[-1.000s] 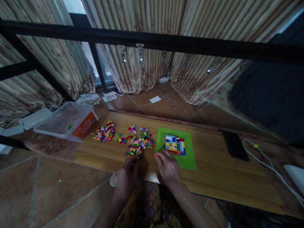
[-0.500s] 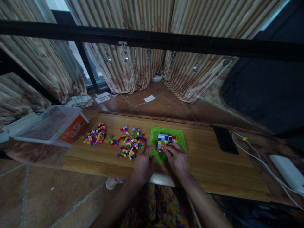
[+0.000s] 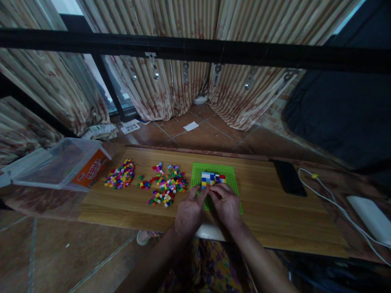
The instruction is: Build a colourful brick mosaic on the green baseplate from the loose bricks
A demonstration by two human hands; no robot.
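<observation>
A green studded baseplate (image 3: pixel 230 173) lies on the wooden board, and a block of multicoloured toy bricks (image 3: pixel 208 178) is built up on it. My left hand (image 3: pixel 190 211) is at the block's near left corner, thumb and forefinger drawn together. From the right, my right hand (image 3: pixel 226 203) meets it over the plate, its fingertips pinched at the block's near edge. Both sets of fingertips almost touch. Whatever is between them is too small and covered to make out. The near part of the block is hidden by my fingers.
Left of the plate lies a spread of loose bricks (image 3: pixel 171 183), with a denser pile (image 3: pixel 120 175) farther left. A clear plastic box (image 3: pixel 58 162) with an orange label stands at the left end. A black phone (image 3: pixel 288 177), a white cable (image 3: pixel 328 197) and a white device (image 3: pixel 368 217) are at right.
My left hand has moved right, bringing its fingertips to those of my right hand at the block's near edge. The camera view has shifted slightly.
</observation>
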